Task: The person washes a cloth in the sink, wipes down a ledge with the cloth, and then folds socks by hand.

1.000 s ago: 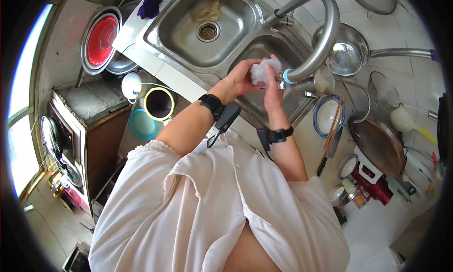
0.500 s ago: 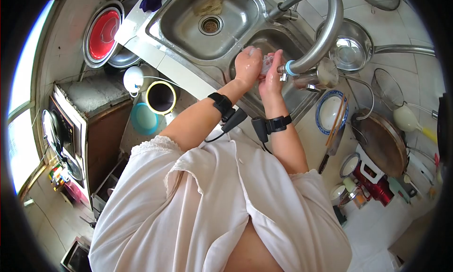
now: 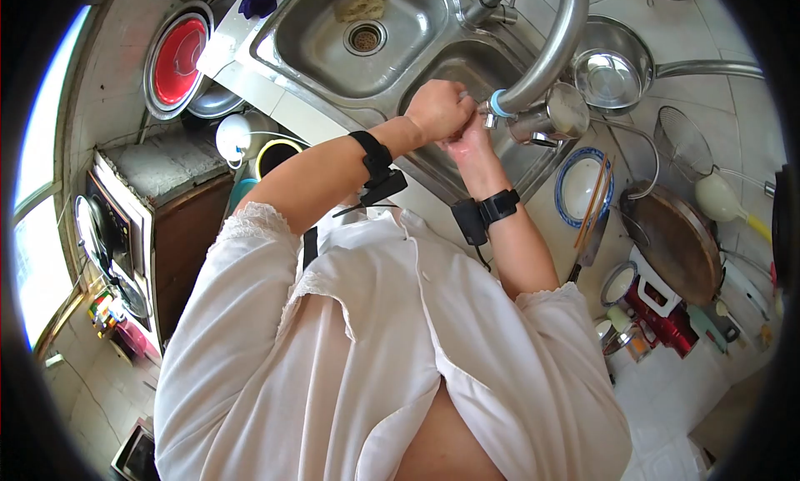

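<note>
My left hand is closed in a fist, knuckles up, over the right basin of the steel sink. What its fingers hold is hidden. Pressed against its underside is my right hand, whose fingers are mostly hidden behind the left hand and the faucet. The curved faucet, with a blue ring near its outlet, ends just right of both hands. The pale bundle seen earlier between the hands does not show clearly.
A yellowish cloth lies in the left basin. To the right are a steel pan, a blue-rimmed bowl with chopsticks, a knife and a round wooden board. A red basin stands at the left.
The pale bundle has gone from sight between my hands. My left hand has moved over my right and closed, and the left forearm lies more across the view.
</note>
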